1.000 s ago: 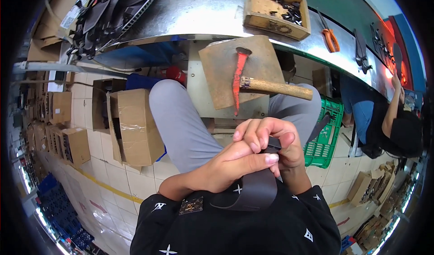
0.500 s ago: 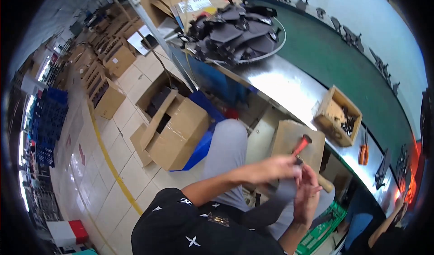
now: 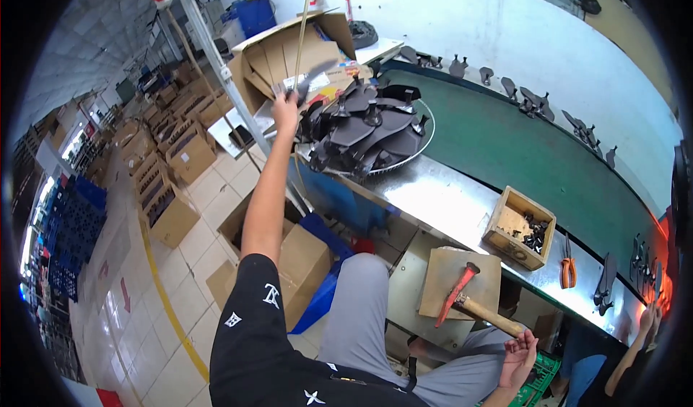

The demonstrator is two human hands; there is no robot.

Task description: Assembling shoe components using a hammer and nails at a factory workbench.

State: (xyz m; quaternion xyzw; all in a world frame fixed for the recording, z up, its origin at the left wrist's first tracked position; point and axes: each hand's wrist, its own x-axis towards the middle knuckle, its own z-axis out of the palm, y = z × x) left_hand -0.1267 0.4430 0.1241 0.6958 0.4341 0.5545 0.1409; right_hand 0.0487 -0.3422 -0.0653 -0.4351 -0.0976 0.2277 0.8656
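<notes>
Moved: left hand [image 3: 285, 112], from right hand [image 3: 518, 358] to beside the heaped parts [image 3: 390, 127], seemingly clamped on one end of a dark flat piece [image 3: 313, 78], presumably keeping it clear; right hand loosely open near the hammer [image 3: 491, 316].

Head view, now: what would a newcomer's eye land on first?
Probably the hammer with its red head, lying on the brown board below and right of centre. Next, the heap of dark parts above centre, with the left hand raised to its left, holding a blurred dark piece. Then the red glow at the far right edge.
</notes>
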